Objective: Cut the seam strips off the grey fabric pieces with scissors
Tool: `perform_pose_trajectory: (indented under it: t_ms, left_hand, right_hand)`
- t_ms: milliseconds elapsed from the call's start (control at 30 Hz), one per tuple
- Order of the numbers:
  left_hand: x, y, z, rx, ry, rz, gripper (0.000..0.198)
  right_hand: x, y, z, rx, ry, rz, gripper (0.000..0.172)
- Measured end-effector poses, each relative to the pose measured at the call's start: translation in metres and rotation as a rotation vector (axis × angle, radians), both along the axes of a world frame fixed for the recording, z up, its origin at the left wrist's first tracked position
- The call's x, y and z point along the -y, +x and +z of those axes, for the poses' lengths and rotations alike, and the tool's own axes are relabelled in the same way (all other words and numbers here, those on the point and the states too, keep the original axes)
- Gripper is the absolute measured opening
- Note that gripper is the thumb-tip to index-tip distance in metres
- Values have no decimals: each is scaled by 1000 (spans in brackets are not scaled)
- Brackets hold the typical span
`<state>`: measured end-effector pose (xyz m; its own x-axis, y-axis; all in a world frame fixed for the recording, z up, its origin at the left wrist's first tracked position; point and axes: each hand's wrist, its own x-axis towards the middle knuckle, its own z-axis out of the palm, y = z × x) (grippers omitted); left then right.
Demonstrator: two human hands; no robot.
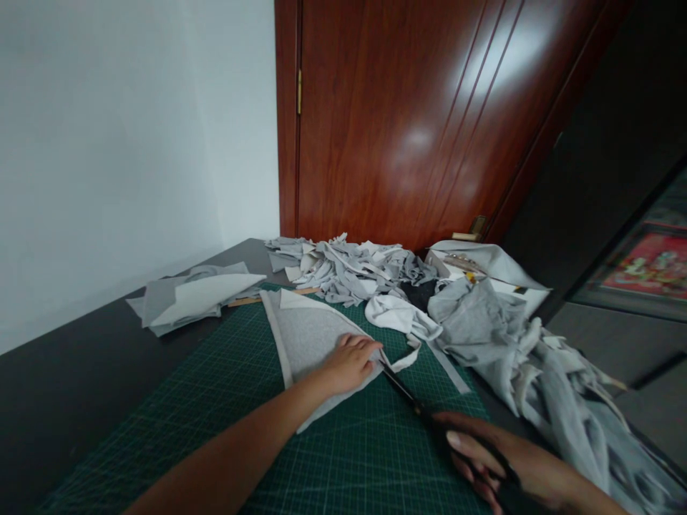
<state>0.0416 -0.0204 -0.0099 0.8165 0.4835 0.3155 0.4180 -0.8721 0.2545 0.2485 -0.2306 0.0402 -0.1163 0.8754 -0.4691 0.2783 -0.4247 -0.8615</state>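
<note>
My left hand lies flat, fingers together, on a grey piece of fabric spread on the green cutting mat. My right hand is closed through the handles of black scissors. The scissor blades point up and left, with their tips at the fabric's right edge beside my left fingers. A thin grey strip curls off the fabric by the blade tips.
A heap of grey scraps lies at the mat's far edge. Bunched grey cloth spills down the right side. Folded grey pieces rest on the dark table at left. A wooden door stands behind.
</note>
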Motion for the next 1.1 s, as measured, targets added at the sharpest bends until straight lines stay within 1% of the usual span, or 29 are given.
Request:
perform_pose_trajectory:
  t_ms: [167, 300, 433, 533, 633, 733, 800, 967, 1100]
  left_hand:
    - [1, -1, 2, 2, -2, -9, 44]
    - [0, 0, 1, 11, -7, -14, 49]
    - [-1, 0, 0, 15, -33, -4, 55]
    - [0, 0, 1, 16, -42, -5, 56]
    - [-1, 0, 1, 20, -39, -18, 56]
    - [-1, 0, 0, 26, -41, -11, 56]
    - [-1, 0, 0, 27, -45, -4, 57]
    - [0, -1, 1, 10, -76, -9, 58]
    - [-1, 0, 0, 24, -104, -6, 59]
  right_hand:
    - [-5, -2, -5, 7, 22, -6, 79]
    - [-10, -2, -3, 43, 19, -18, 76]
    - [-15, -1, -3, 57, 24, -10, 80]
    - [-17, 1, -4, 29, 32, -12, 84]
    - [-20, 2, -1, 6, 20, -14, 85]
    - [-22, 3, 3, 11, 8, -9, 84]
    - [-22, 6, 4, 15, 8, 4, 80]
    - [-21, 12, -3, 59, 24, 26, 73]
    - [-20, 9, -7, 40, 9, 19, 72]
